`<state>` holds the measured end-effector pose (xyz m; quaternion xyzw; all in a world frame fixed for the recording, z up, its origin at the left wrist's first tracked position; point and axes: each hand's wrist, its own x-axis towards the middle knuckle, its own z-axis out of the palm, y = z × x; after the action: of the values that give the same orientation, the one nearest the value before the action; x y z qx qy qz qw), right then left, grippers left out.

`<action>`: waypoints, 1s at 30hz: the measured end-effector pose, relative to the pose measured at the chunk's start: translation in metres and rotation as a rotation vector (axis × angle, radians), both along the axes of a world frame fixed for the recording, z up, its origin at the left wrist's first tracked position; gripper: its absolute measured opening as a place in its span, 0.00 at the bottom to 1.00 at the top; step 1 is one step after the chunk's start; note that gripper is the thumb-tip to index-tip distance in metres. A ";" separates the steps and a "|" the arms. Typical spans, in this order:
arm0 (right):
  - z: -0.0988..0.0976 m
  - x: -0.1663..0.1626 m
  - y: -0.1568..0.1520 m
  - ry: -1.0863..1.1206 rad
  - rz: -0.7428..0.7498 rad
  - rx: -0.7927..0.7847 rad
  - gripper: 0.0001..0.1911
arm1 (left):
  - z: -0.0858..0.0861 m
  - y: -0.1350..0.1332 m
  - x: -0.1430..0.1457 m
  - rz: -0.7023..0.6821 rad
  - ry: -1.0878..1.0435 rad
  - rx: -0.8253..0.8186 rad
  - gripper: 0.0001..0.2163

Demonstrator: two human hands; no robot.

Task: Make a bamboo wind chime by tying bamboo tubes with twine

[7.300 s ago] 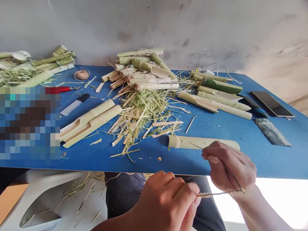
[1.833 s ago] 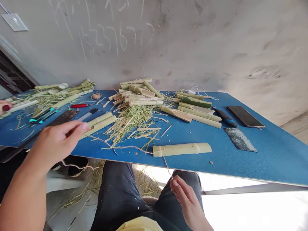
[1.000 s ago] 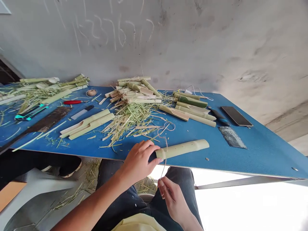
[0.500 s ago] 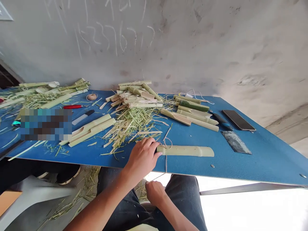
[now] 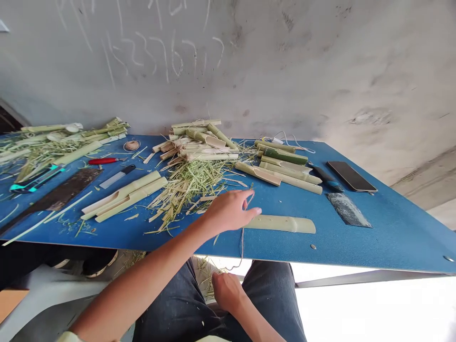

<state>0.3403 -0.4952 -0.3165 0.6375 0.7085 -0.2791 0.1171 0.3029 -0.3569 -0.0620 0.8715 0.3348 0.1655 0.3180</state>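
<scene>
A pale half-round bamboo piece (image 5: 285, 223) with small holes lies near the front edge of the blue table (image 5: 392, 237). My left hand (image 5: 231, 210) hovers over its left end, with finger and thumb pinching a thin brown twine (image 5: 242, 243). The twine runs down from those fingers, past the table edge, to my right hand (image 5: 224, 290). That hand is closed around the twine's lower part, below the table over my lap.
Green shavings (image 5: 192, 180) are heaped mid-table, with split bamboo lengths (image 5: 124, 194) to the left and bamboo piles (image 5: 203, 140) (image 5: 285, 164) behind. A cleaver (image 5: 347, 209) and phone (image 5: 351, 175) lie right. A small knife (image 5: 116, 175), red tool (image 5: 103, 161), twine spool (image 5: 131, 145) and long blade (image 5: 60, 194) lie left.
My left hand has let go of the bamboo's left end, risen and moved right above it, pinching the twine. My right hand stays low under the table edge.
</scene>
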 end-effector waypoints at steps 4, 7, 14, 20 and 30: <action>-0.004 0.000 -0.001 0.022 -0.005 0.023 0.17 | 0.026 0.034 0.029 0.038 -0.439 -0.755 0.17; -0.008 0.000 -0.003 0.043 -0.004 0.034 0.16 | 0.048 0.059 0.047 0.068 -0.547 -0.854 0.09; -0.005 0.004 -0.005 0.105 0.003 0.091 0.10 | 0.119 0.120 0.088 0.137 -0.616 -0.706 0.16; -0.009 0.005 -0.008 0.218 0.000 0.246 0.12 | 0.140 0.165 0.094 0.283 -0.562 -0.499 0.14; -0.005 -0.002 -0.004 0.389 -0.012 0.348 0.15 | 0.104 0.142 0.009 0.479 -0.377 -0.125 0.10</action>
<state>0.3387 -0.4991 -0.3220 0.5864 0.7513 -0.2710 -0.1347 0.3118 -0.2154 0.0418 0.7005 0.4753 0.3735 0.3794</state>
